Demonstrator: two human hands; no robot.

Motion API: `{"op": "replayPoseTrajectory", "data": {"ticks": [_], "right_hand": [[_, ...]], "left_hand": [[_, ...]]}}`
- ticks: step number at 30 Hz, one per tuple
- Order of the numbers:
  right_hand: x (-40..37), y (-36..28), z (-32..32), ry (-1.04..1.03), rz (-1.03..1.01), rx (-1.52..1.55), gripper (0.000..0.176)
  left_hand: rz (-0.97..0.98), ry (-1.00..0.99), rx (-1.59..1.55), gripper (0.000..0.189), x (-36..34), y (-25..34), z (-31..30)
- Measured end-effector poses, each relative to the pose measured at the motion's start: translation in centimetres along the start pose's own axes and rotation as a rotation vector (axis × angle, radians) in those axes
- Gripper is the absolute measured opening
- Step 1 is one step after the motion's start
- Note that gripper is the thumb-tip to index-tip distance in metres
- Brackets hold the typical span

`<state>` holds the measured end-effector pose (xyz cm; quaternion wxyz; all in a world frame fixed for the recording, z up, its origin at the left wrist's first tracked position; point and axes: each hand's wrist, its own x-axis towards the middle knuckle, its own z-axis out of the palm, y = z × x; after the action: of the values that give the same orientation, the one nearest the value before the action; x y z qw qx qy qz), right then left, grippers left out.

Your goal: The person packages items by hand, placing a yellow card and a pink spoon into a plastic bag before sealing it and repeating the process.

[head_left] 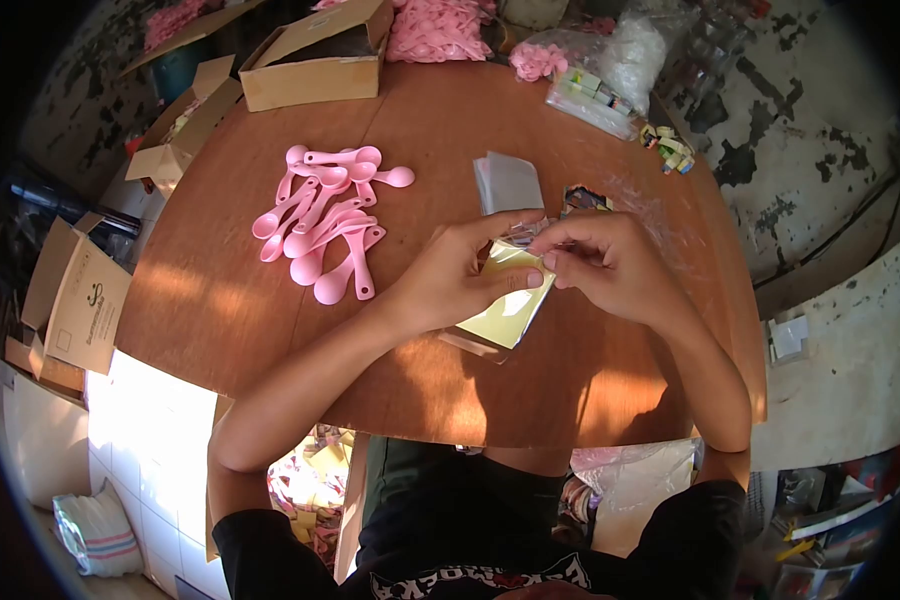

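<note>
Over the middle of the table, my left hand (470, 268) grips a flat yellow card in shiny clear plastic (505, 312), thumb lying across its face. My right hand (598, 262) is closed at the card's upper right edge, fingertips pinched on the clear plastic there. What exactly lies between those fingertips is too small to make out. Just beyond the hands is a stack of clear plastic sleeves (510, 183). A dark printed piece (585, 199) shows partly behind my right hand. To the left lies a loose pile of pink measuring spoons (315, 230).
An open cardboard box (315, 80) stands at the table's back left, beside a bag of pink spoons (438, 32). Plastic-wrapped packets (592, 103) and small printed pieces (670, 150) lie at the back right. More cartons (85, 300) stand left of the table.
</note>
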<state>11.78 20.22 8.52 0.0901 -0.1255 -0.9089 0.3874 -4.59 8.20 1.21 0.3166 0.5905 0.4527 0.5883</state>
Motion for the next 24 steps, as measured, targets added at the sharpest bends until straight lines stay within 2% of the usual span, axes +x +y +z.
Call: {"op": "replayPoseTrajectory", "data": {"ticks": [1,2,4,5,7,8,9,12,15,17,21,24], "right_hand": [[0.2,0.1,0.0,-0.004,-0.002,0.0,0.021],[0.4,0.1,0.1,0.127,-0.028,0.033,0.023],[1.3,0.5,-0.1,0.372,-0.141,0.055,0.031],[2.3,1.3,-0.5,0.365,-0.144,0.058,0.031],[4.9,3.4,-1.2,0.485,-0.175,0.12,0.029],[6.2,4.5,-1.0,0.482,-0.181,0.125,0.029],[7.5,5.8,-0.5,0.367,-0.158,0.076,0.027],[11.2,7.6,2.7,0.132,-0.203,-0.064,0.025],[15.0,6.6,6.4,0.144,-0.302,-0.127,0.024],[17.8,6.8,7.8,0.181,-0.524,-0.288,0.024],[19.9,7.1,9.6,0.125,-0.494,-0.236,0.021],[17.7,7.0,8.7,0.161,-0.409,-0.361,0.019]], "left_hand": [[-0.045,-0.016,0.013,0.048,0.0,-0.2,-0.1],[-0.046,-0.01,0.014,0.048,0.1,-0.6,-0.2],[-0.261,-0.091,-0.186,0.043,0.3,-1.3,-0.4],[-0.264,-0.083,-0.185,0.043,0.3,-1.4,-0.6],[-0.268,-0.369,-0.294,0.033,0.2,-1.3,-1.0],[-0.163,-0.438,-0.337,0.034,0.0,-1.7,-0.6],[-0.314,-0.572,-0.408,0.035,-0.2,-0.9,-0.9],[-0.307,-0.778,-0.402,0.039,-0.6,-2.6,-0.3],[-0.272,-0.857,-0.384,0.038,-0.7,-3.4,0.1],[-0.327,-0.877,-0.379,0.038,-0.6,-3.4,-0.3],[-0.318,-0.828,-0.441,0.035,-0.9,-4.2,-0.4],[-0.308,-0.846,-0.46,0.037,-0.8,-4.6,-0.3]]}}
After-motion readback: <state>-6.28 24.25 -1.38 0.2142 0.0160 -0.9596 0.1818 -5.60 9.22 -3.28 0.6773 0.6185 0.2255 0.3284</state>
